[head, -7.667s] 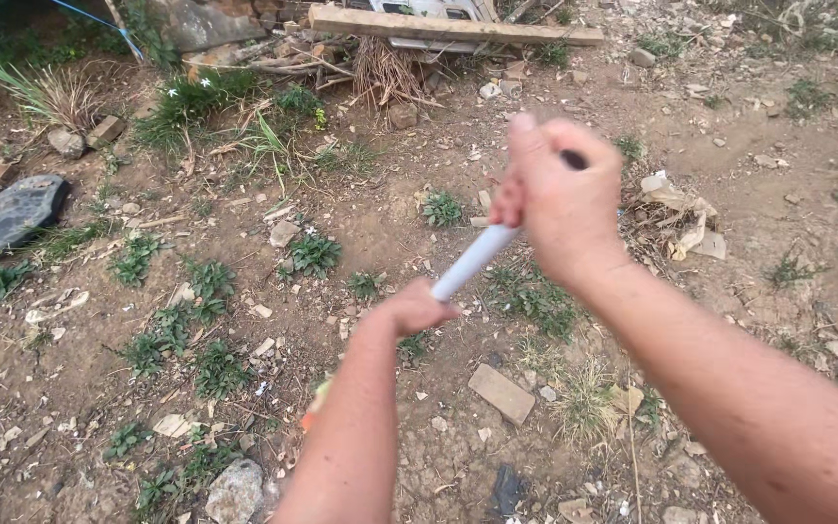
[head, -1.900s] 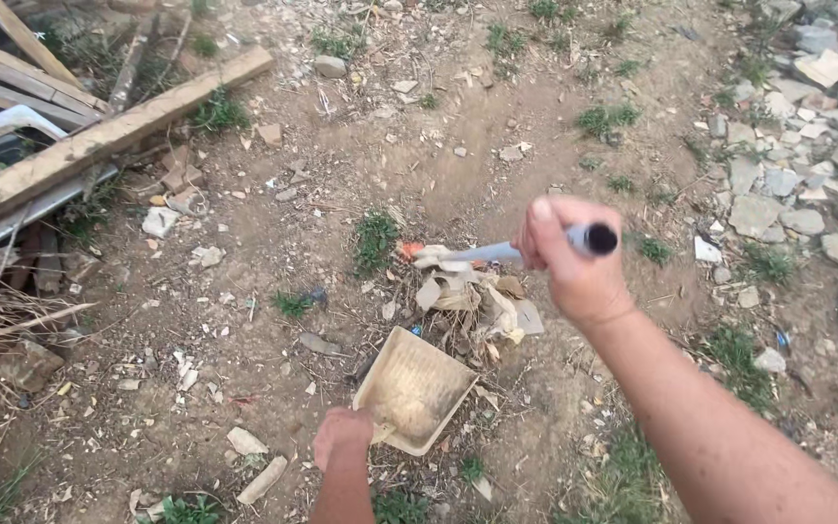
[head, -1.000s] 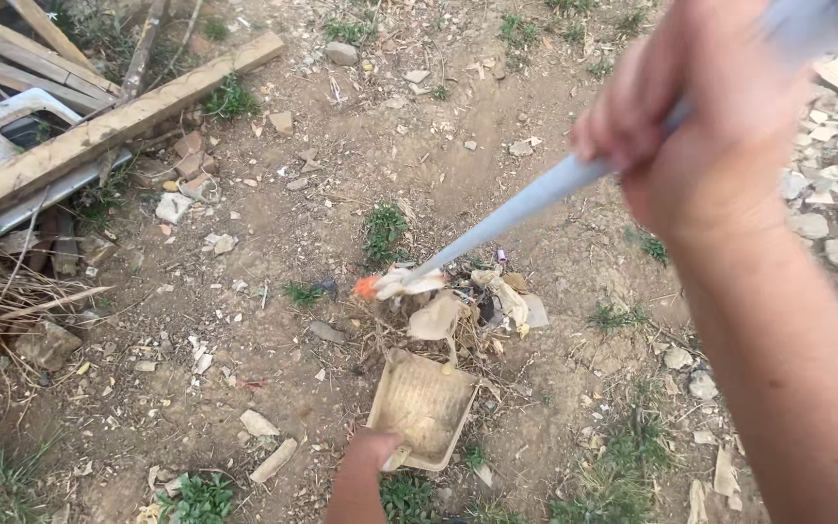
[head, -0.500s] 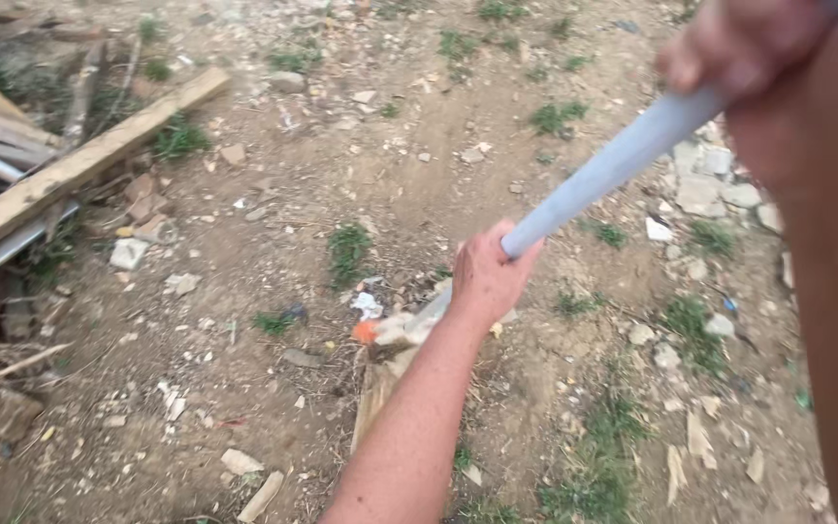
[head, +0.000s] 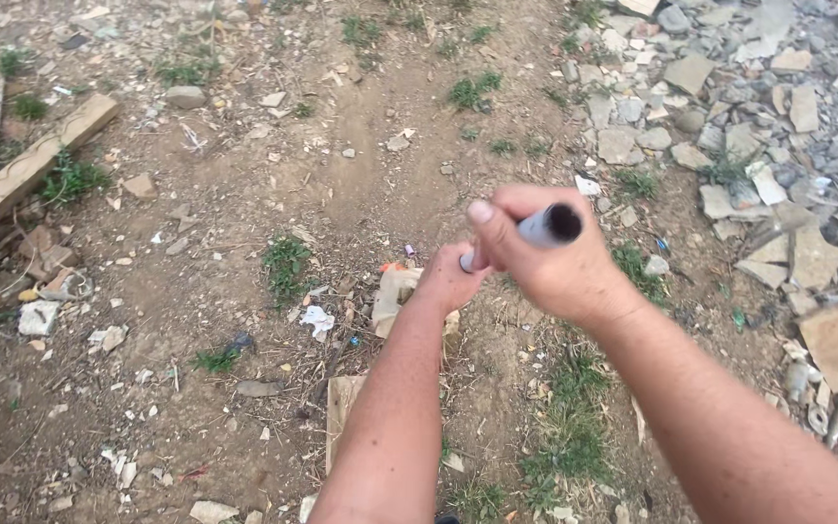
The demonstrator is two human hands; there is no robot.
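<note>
Both my hands grip a long pale grey handle [head: 539,229] with a black end cap, seen almost end-on. My right hand [head: 560,277] is closed around its top end. Lower down the shaft, my left hand [head: 444,282] wraps around it, arm stretched forward. Below the left hand, the tool's pale head [head: 390,296] with an orange tip rests on the dirt among scraps of litter; most of it is hidden by my hand. A flat tan board-like piece [head: 341,412] lies on the ground beside my left forearm.
Bare dirt with small grass tufts [head: 286,262] and scattered litter, including a white scrap [head: 317,319]. A wooden plank [head: 21,175] lies at the left edge. Broken stone slabs and rubble [head: 788,116] fill the right side.
My left hand, off the handle a second ago, now holds the shaft. The handle has swung from a slant across the view to pointing nearly at me. The view has shifted right.
</note>
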